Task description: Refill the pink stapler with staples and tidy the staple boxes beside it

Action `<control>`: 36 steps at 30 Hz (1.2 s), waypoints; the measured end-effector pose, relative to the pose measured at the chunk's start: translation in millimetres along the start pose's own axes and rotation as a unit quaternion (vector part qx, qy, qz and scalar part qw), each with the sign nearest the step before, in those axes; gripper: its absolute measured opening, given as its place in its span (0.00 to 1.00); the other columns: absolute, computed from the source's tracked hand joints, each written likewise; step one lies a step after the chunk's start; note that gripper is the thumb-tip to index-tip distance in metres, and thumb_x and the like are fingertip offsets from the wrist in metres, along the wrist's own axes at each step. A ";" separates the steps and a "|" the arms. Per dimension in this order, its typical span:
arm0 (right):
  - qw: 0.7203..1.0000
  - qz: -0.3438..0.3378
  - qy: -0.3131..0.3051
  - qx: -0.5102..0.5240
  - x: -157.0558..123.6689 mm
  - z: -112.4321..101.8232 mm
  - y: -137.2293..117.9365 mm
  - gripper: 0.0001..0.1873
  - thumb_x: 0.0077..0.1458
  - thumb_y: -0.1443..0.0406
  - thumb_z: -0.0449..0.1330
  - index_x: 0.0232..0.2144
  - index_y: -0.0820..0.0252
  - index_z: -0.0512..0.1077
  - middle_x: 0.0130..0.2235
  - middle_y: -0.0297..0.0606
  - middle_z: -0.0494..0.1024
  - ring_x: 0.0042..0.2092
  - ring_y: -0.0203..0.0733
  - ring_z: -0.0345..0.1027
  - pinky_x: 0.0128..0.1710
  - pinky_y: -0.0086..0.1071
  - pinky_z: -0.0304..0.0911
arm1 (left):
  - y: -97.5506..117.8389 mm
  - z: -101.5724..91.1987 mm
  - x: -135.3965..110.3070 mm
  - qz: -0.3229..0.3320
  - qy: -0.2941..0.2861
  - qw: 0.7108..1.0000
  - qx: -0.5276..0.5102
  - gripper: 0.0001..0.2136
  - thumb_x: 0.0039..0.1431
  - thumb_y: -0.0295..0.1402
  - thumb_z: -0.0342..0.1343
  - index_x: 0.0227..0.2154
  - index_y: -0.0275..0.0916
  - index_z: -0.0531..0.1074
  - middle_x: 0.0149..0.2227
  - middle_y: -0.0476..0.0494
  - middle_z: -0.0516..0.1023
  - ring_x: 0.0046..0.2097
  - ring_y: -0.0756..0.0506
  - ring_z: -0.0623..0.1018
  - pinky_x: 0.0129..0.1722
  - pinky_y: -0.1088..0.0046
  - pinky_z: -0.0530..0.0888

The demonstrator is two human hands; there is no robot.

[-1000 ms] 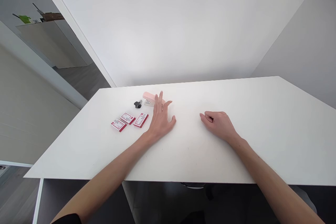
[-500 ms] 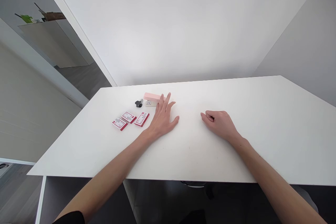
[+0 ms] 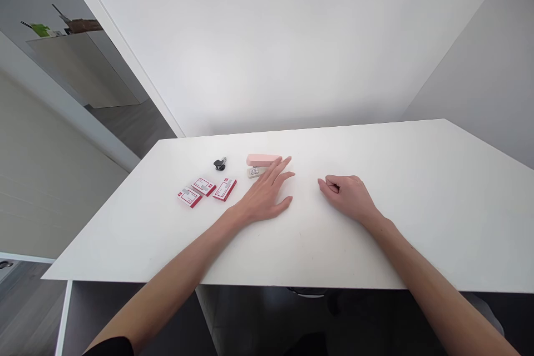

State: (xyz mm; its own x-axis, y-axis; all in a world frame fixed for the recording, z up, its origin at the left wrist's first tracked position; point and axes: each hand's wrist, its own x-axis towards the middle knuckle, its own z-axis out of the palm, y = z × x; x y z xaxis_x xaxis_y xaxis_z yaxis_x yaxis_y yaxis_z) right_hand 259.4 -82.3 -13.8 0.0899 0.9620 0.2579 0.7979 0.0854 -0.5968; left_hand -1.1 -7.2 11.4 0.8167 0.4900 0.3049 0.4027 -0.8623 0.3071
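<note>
One pink-and-white stapler (image 3: 262, 160) lies lengthwise from left to right on the left half of the white tabletop (image 3: 375, 150), toward the far edge. Its right end is partly covered by the left hand (image 3: 265, 197), whose grip is apart: the fingers are extended over the stapler, and the thumb stands off to the right. Whether the fingertips press on it cannot be told. The right hand (image 3: 349, 196), well apart to the right, is curled into a loose fist on the tabletop, its grip together.

To the left of the stapler is one small black-and-silver object (image 3: 219, 164), too small to identify. Nearer, there are three small red-and-white boxes, all lying flat: a left one (image 3: 189, 197), a middle one (image 3: 203, 186) close by it, and a right one (image 3: 225, 189) nearest the left wrist.
</note>
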 end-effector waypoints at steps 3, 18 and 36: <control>1.000 0.000 0.002 -0.002 0.1 -0.2 0.1 0.24 0.64 0.57 0.52 0.24 0.55 0.42 0.23 0.28 0.45 0.28 0.37 0.37 0.29 0.33 0.43 | 6.8 0.2 0.7 0.067 -0.006 0.998 -0.009 0.23 0.70 0.32 0.54 0.65 0.43 0.62 0.77 0.38 0.52 0.78 0.36 0.50 0.72 0.47 0.65; 0.998 0.013 0.064 0.018 0.2 0.0 2.4 0.22 0.64 0.59 0.55 0.25 0.54 0.47 0.22 0.28 0.54 0.26 0.37 0.45 0.27 0.34 0.46 | -5.8 16.3 3.7 -0.226 0.247 0.942 0.031 0.20 0.61 0.27 0.55 0.56 0.40 0.65 0.58 0.33 0.73 0.59 0.35 0.71 0.58 0.50 0.69; 0.979 -0.187 0.032 0.070 -1.6 4.3 -13.3 0.24 0.68 0.55 0.61 0.64 0.44 0.67 0.60 0.43 0.76 0.64 0.58 0.65 0.64 0.56 0.61 | 17.3 17.8 5.8 -0.086 0.138 0.985 -0.058 0.04 0.67 0.35 0.61 0.36 0.43 0.78 0.35 0.48 0.84 0.40 0.44 0.77 0.48 0.60 0.70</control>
State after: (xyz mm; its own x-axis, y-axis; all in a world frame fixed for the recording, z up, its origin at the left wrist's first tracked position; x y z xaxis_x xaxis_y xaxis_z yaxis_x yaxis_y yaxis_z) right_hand 246.1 -83.8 -9.6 -0.1518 0.8388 0.5228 0.6929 0.4676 -0.5489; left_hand 18.0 -21.5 2.5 0.5900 0.6579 0.4681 0.4621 -0.7505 0.4723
